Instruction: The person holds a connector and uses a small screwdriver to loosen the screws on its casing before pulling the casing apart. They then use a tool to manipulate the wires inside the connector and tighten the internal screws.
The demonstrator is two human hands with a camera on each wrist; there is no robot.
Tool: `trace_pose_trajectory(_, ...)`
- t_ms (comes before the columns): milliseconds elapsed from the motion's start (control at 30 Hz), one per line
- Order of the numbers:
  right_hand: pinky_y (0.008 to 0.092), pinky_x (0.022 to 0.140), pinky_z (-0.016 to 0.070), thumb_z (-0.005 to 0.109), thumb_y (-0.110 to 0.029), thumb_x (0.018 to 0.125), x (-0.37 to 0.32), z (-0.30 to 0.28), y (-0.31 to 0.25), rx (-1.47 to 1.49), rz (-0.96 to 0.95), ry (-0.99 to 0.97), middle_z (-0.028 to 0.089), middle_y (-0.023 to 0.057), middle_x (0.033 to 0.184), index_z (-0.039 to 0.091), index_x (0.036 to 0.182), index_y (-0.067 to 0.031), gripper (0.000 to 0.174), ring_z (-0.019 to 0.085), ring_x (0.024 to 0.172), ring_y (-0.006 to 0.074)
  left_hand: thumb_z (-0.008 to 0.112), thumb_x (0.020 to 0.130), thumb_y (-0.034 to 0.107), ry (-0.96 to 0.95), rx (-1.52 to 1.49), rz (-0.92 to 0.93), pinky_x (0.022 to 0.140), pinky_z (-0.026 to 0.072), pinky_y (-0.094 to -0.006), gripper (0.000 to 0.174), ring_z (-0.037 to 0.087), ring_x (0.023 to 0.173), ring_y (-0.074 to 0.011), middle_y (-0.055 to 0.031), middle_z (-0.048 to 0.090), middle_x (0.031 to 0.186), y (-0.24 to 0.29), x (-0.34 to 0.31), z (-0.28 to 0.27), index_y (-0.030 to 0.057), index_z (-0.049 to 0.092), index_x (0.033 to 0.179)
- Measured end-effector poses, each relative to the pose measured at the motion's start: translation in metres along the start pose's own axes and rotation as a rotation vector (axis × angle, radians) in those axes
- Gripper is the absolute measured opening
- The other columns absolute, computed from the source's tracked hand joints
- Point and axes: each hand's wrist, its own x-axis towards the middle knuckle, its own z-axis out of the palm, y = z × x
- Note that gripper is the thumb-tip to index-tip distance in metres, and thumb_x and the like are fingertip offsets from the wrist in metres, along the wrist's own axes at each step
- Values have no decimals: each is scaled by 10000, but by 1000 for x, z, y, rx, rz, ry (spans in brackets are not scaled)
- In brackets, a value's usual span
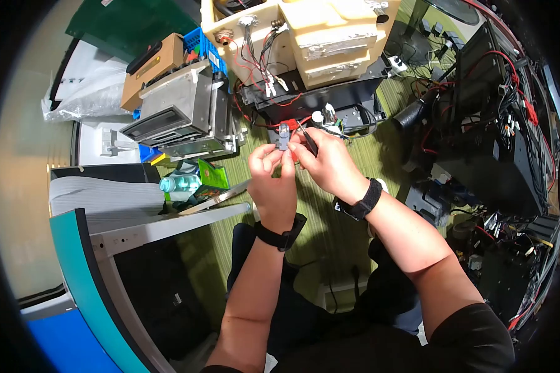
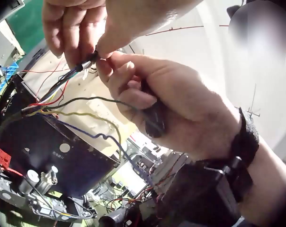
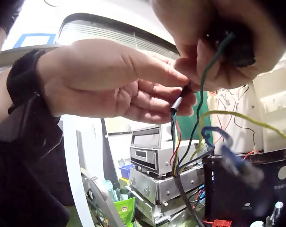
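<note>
My left hand (image 1: pixel 274 183) pinches the end of a cable between thumb and fingertips. Its dark sheath (image 3: pixel 179 103) shows there, and thin coloured wires (image 2: pixel 53 94) run down from it. A small grey piece (image 1: pixel 284 137) stands upright at the fingertips in the head view. My right hand (image 1: pixel 335 163) meets the left at this end. Its fingers curl round a slim black-handled tool (image 1: pixel 309 144) lying along the palm. Loose green, yellow (image 3: pixel 249 120) and blue wires hang below the hands. The exact point of contact between fingertips is hidden.
A cream-coloured housing (image 1: pixel 333 53) with hanging wires stands ahead, above a black box (image 1: pixel 320 99). Metal units (image 1: pixel 180 112) are stacked at left, near a bottle (image 1: pixel 179 183) and a green bag. Equipment with tangled cables (image 1: pixel 510 130) fills the right side.
</note>
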Motion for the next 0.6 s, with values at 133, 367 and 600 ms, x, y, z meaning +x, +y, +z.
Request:
trace_pose_trajectory(133, 384, 723, 502, 613, -126, 883, -1, 2, -3, 36, 36, 12, 640, 210, 868, 589, 933, 46, 180, 641, 812, 350, 653, 879, 63, -11, -83, -8, 798, 526, -270, 272, 657, 887, -175, -168, 663, 986, -4, 1, 1, -66, 565, 1102)
trace_pose_trajectory(367, 394, 733, 501, 615, -102, 877, 1, -2, -10, -90, 1, 17, 627, 208, 864, 583, 932, 39, 155, 633, 822, 365, 656, 868, 57, 9, -75, 71, 747, 540, -259, 260, 675, 850, -164, -157, 685, 944, -15, 2, 2, -71, 601, 1087)
trace_pose_trajectory(600, 392, 742, 508, 629, -49, 847, 7, -6, 4, -239, -426, 46, 631, 192, 882, 593, 950, 37, 140, 618, 812, 384, 607, 878, 6, -64, -226, -51, 680, 516, -229, 237, 640, 800, -118, -113, 652, 926, -6, 7, -1, -63, 551, 1098)
